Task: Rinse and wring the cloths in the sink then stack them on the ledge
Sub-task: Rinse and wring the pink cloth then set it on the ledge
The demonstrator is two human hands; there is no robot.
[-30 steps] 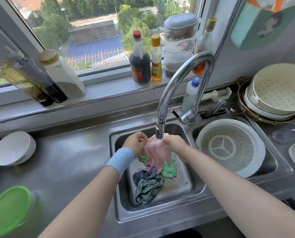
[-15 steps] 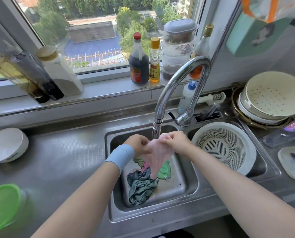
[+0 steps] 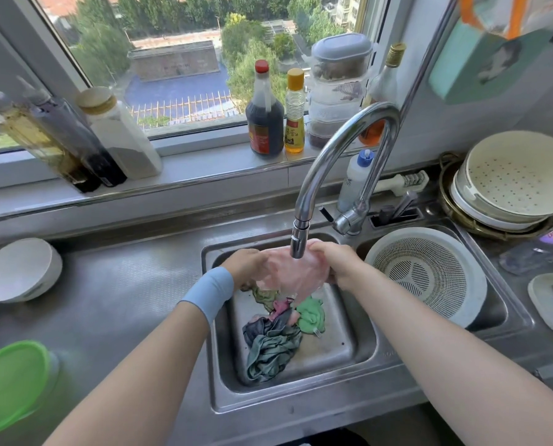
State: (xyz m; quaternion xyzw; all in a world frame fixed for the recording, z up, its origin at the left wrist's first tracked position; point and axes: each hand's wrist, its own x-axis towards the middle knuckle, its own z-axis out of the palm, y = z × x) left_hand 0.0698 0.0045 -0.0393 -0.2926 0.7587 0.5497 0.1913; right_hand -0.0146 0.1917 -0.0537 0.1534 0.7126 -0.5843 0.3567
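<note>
A pale pink cloth hangs spread under the spout of the tap, above the steel sink. My left hand, with a blue wristband, grips the cloth's left edge. My right hand grips its right edge. Below them in the basin lie a dark grey-green cloth, a light green cloth, an olive cloth and a small dark pink one, bunched together. The window ledge runs behind the sink.
Bottles and stacked plastic boxes stand on the ledge. A white colander fills the right basin. Strainer bowls sit at the far right. On the left counter are a white bowl and a green-lidded container.
The pink cloth hung long and narrow under the spout; now my hands have drawn apart and it is held spread wide. The view has shifted slightly.
</note>
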